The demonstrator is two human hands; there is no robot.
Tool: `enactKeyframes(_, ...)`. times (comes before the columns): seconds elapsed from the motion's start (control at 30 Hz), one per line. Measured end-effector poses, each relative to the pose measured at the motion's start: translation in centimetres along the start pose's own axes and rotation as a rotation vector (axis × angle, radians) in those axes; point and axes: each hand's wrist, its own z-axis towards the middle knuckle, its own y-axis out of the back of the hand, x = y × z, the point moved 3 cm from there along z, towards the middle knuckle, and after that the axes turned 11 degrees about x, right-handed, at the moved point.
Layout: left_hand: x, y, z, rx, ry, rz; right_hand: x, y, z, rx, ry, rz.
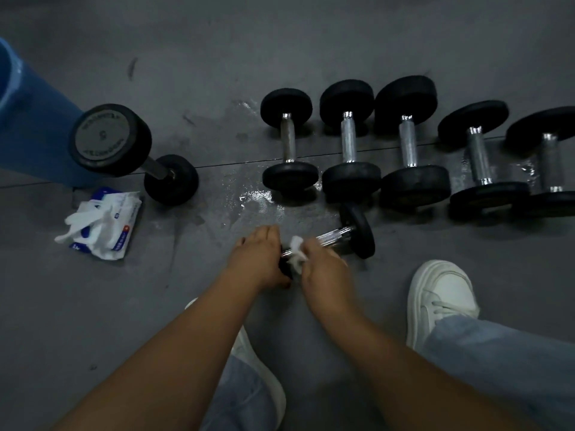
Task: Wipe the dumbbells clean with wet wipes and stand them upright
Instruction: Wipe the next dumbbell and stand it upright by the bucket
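Observation:
A small black dumbbell [351,233] with a chrome handle lies on its side on the grey floor in front of me. My left hand [258,259] grips its near black head, which is mostly hidden. My right hand [323,272] pinches a crumpled white wet wipe [297,253] against the handle's near end. Behind it, several black dumbbells [350,140] lie in a row on their sides. One larger dumbbell [130,150] stands tilted at the left. An open pack of wet wipes [105,223] lies on the floor at the left.
A blue cylinder [28,119] stands at the far left beside the tilted dumbbell. Wet patches [249,197] shine on the floor near the row. My two white shoes [441,300] and jeans legs are close under my arms.

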Motion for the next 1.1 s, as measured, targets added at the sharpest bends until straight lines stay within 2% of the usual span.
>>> enactKeyframes(0.03, -0.9, 0.5, 0.2, -0.003, -0.012, 0.030, -1.5, 0.3, -0.5, -0.056, -0.171, 0.287)
enactKeyframes(0.1, -3.3, 1.1, 0.4, -0.021, -0.040, 0.089, -4.6, 0.0, -1.0, -0.229, -0.593, 1.015)
enactKeyframes(0.13, -4.4, 1.1, 0.4, -0.036, -0.041, 0.115, -5.7, -0.5, -0.9, -0.290, -0.737, 1.401)
enactKeyframes(0.17, -5.2, 0.9, 0.5, -0.046, -0.027, 0.134, -6.3, -0.9, -0.6, -0.303, -0.779, 1.646)
enactKeyframes(0.3, -4.5, -1.5, -0.3, -0.155, 0.042, 0.224, -6.3, -0.1, 0.8, -0.286, -0.861, 2.107)
enactKeyframes(0.37, -3.6, -3.2, -0.8, -0.213, 0.006, 0.282, -5.6, -0.2, 1.9, -0.221, -0.874, 2.183)
enactKeyframes(0.43, -3.5, -4.1, -0.9, -0.221, -0.010, 0.274, -4.8, -0.3, 3.0, -0.121, -0.896, 2.099)
enactKeyframes(0.53, -4.0, -4.1, -0.7, -0.189, -0.023, 0.253, -3.7, 0.4, 2.8, -0.074, -0.874, 2.044)
enactKeyframes(0.8, -4.1, -3.8, -0.7, -0.210, -0.015, 0.219, -2.8, 1.1, 2.6, -0.132, -0.885, 2.001)
enactKeyframes(0.97, -4.0, -3.7, -1.0, -0.197, 0.005, 0.237, -3.0, 1.2, 3.0, -0.058, -0.897, 1.975)
enactKeyframes(1.1, -4.0, -3.6, -0.8, -0.192, 0.007, 0.248, -3.5, 0.6, 1.6, -0.128, -0.846, 1.970)
